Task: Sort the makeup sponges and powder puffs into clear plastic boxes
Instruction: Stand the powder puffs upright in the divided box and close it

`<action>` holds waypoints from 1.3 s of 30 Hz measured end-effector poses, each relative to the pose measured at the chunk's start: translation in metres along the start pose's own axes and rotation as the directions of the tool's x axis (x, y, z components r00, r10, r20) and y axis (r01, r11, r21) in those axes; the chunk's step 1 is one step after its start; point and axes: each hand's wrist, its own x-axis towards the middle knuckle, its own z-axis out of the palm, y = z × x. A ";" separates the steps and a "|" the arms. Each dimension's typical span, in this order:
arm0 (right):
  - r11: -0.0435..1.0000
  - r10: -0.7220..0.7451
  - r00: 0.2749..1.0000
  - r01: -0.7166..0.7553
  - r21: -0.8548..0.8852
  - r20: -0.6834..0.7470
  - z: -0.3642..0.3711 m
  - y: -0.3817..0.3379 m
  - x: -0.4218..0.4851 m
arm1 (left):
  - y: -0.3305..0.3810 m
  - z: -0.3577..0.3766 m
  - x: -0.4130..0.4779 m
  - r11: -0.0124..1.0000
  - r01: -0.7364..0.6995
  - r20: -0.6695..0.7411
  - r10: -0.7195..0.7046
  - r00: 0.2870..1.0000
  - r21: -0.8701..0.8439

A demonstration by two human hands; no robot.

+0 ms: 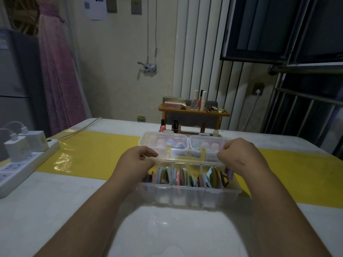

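Clear box sits on the yellow strip of the white tabletop, long side running left to right, open top facing up. Powder puffs stand on edge in its slots, and round sponges sit in the lidded tray just behind. Left grip and right grip are curled at the two ends of the far rim, pinching it I think, it's kinda blurry. Power strip on the left, small wooden shelf at the back, dim room.

- The left grip covers the left end of the near box, hiding some puffs.
- The right grip curls its fingertips under (so does the left); what they hold cannot be told.
- Sponges blur behind a cloudy lid.
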 end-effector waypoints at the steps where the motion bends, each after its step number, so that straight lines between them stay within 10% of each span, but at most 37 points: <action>1: 0.999 0.011 1.000 -0.010 -0.031 0.030 0.001 -0.001 0.000 | 0.000 0.000 0.000 1.000 0.000 0.001 0.000 1.000 0.002; 39: 0.953 0.099 0.990 -0.066 -0.295 0.101 0.014 -0.004 0.003 | -0.006 0.000 0.005 1.000 -0.007 0.003 0.007 1.000 -0.002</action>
